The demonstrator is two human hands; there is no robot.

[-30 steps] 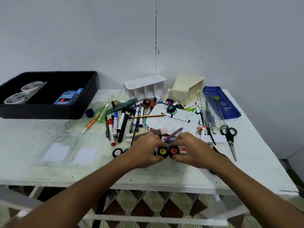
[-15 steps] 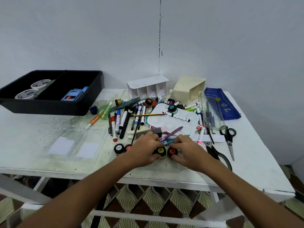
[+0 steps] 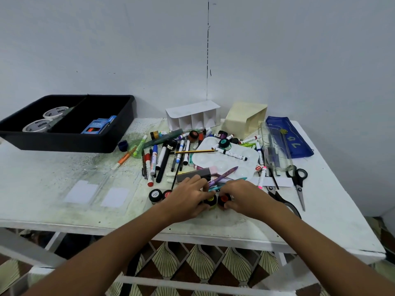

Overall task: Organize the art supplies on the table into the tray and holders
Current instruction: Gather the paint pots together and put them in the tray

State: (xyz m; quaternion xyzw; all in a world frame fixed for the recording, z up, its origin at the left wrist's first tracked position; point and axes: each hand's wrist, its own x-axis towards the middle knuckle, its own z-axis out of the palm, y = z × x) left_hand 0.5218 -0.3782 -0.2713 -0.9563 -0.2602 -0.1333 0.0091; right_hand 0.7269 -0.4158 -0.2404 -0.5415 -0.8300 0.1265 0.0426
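Table [image 3: 64, 212]: white, cluttered.
Left hand [image 3: 188, 199]: we curl fingers round the yellow-lidded paint pot [image 3: 210, 200].
Right hand [image 3: 245, 197]: we pinch the orange-lidded paint pot [image 3: 222, 200].
Handling: probably light, rigid; grip the sides below the lids.

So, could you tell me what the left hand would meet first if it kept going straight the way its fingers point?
Probably the yellow-lidded paint pot, which the left hand already grips; just beyond it sits the orange-lidded paint pot in the right hand. Depth is hard to judge here.

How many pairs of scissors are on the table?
2: small black-handled scissors near the table's right edge, and larger black scissors just beside the right wrist, partly hidden. Others may lie under the clutter.
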